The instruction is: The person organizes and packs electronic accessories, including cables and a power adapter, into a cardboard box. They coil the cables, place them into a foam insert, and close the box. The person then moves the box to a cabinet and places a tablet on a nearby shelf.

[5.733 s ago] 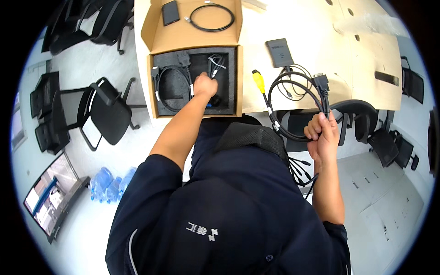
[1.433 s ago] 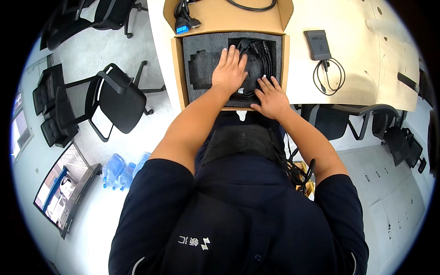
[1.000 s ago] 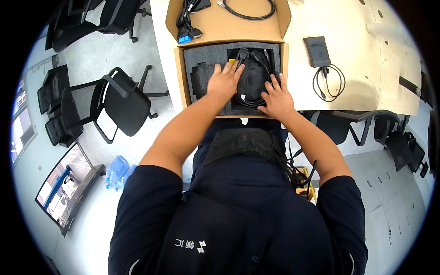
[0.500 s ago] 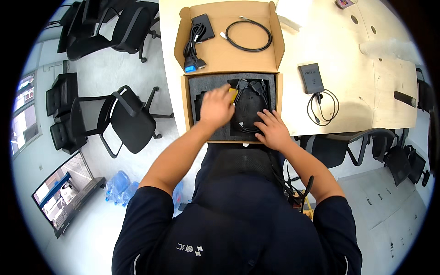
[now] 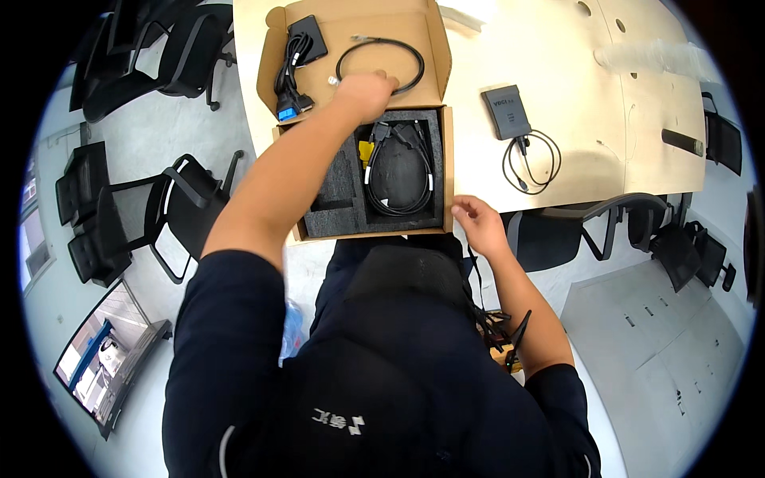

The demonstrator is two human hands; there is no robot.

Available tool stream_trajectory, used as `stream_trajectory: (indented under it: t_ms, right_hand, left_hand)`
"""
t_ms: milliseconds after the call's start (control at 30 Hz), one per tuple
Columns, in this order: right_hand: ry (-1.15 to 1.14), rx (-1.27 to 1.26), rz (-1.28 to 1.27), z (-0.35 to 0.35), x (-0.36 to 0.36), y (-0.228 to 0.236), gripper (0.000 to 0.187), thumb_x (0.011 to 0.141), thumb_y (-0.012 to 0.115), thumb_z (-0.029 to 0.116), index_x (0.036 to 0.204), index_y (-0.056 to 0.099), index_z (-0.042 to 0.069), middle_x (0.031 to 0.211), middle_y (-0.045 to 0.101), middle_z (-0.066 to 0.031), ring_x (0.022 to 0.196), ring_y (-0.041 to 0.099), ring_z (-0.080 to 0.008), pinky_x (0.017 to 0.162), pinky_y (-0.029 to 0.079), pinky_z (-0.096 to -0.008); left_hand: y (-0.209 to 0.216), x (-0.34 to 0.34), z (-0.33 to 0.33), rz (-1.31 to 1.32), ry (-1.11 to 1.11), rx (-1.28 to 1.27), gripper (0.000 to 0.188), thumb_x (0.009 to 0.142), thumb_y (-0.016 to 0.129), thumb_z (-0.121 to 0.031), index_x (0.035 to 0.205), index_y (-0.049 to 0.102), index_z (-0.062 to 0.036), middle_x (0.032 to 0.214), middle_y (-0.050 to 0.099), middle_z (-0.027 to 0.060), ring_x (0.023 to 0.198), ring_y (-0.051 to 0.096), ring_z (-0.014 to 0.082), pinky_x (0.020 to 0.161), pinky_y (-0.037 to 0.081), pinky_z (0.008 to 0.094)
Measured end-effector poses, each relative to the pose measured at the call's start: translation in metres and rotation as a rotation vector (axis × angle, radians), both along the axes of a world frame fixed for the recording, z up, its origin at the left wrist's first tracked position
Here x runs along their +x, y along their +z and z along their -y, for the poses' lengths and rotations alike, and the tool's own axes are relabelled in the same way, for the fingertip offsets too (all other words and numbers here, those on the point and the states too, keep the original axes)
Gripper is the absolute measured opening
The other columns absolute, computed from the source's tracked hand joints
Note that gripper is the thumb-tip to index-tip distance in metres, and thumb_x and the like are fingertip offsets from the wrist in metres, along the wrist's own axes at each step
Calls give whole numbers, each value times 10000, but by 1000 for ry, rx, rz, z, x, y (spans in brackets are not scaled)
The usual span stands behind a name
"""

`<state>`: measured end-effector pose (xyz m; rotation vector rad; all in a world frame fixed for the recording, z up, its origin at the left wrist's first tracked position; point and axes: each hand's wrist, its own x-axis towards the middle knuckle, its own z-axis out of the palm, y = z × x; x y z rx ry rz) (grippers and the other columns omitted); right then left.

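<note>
Over the open lid of a cardboard box, my left hand has its fingers closed on a thin black cable that lies in a loop. The fingertips partly hide where they meet it. My right hand is beside the box's near right corner, fingers loosely bent and apart, holding nothing. In the box, dark grey foam holds a coiled black cable with a yellow connector. My left forearm covers part of the foam's left side.
Left on the lid lie a flat black device and a bundled black cable with a blue-ended plug. A dark grey box-shaped device with a coiled cable rests on the table to the right. Office chairs stand around the table.
My left hand has left the foam and moved up onto the lid, to the looped cable, which has shifted toward me. My right hand has come off the foam to outside the box.
</note>
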<state>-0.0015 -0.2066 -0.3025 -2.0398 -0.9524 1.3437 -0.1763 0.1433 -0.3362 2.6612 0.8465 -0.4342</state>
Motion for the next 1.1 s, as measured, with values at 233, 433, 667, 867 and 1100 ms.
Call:
stream_trajectory:
  t_ms: [233,433,667,867,1100]
  right_hand:
    - [-204,-114,-426,-51,-12,-21,595,1091,648,364,1569,517,35,1271,710,-103,1076,666,-167,906,540,-340]
    - [411,-23,415,-55,-41,-45,733,969,742,332,1556,494,-30,1107,746,-243,993,737,-404,849,592,-479]
    - [739,164,712,-56,-44,-30,683,882,822,334,1454,632,12,1363,637,-158,1219,607,-348,1020,475,-506]
    - [965,196,780,-39,-50,-31,723,859,808,398,1456,633,30,1683,428,-161,1590,344,-370,1345,177,-547]
    - [934,292,728,-47,-44,-32,739,867,799,401,1488,613,47,1669,458,-169,1606,333,-337,1346,164,-549]
  left_hand:
    - [30,-106,178,104,-164,-45,107,923,629,-194,989,707,-160,972,611,71,878,710,280,739,560,451]
    - [1,-120,208,111,21,-42,135,929,640,-188,995,755,-164,1023,641,50,1010,658,245,904,485,393]
    - [-12,-122,204,96,-75,-126,194,968,604,-187,1028,787,-160,1052,678,19,1121,633,217,992,461,377]
    - [-34,-110,202,59,-126,-253,160,874,703,-194,998,785,-134,1081,718,36,1110,663,255,982,492,397]
    - [10,-125,81,441,517,236,261,855,734,-200,1098,749,-108,1170,712,132,1107,679,356,922,556,526]
